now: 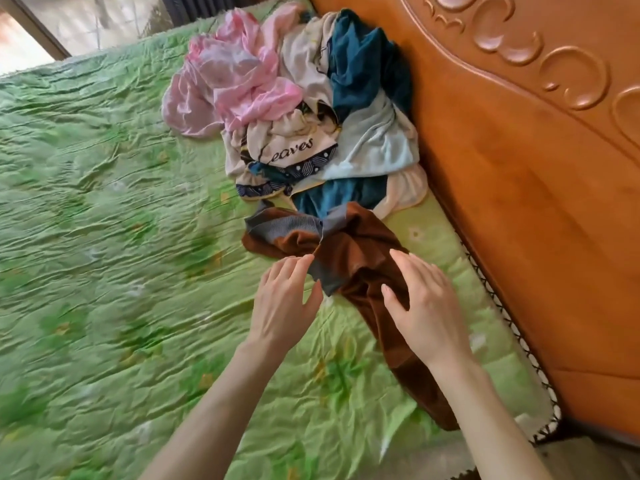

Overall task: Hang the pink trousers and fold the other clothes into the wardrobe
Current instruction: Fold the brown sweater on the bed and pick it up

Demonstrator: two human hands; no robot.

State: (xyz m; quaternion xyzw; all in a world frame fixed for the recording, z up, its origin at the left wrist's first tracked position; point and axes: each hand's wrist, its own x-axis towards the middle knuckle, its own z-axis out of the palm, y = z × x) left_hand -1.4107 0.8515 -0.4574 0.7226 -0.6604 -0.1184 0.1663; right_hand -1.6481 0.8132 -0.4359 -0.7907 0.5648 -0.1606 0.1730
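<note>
A bed covered by a crinkled green quilt [104,209] is seen from above, with a carved orange-brown wooden headboard [519,168] running along its right side. A heap of clothes is piled on the quilt against that headboard. The pink trousers [232,84] lie crumpled at the far left of the heap, partly resting on the neighbouring garments. Beside them a cream garment printed with the word "Leaves" [287,147] is bunched up, and a teal garment [363,67] is draped over the top and shows again lower down. A pale blue garment [377,143] is spread between the teal folds, touching the headboard side.

Nearest the viewer, a brown garment with a grey ribbed band [353,258] is stretched out on the quilt, one long part trailing toward the lower right (its far end is hidden behind the right forearm).

The left hand [284,303] is held flat with fingers loosely spread and nothing gripped; its fingertips just reach the grey band. The right hand [422,303] is likewise open, fingers extended, laid over the brown cloth, with the thumb pressed into a fold; no cloth is seen to be pinched.
</note>
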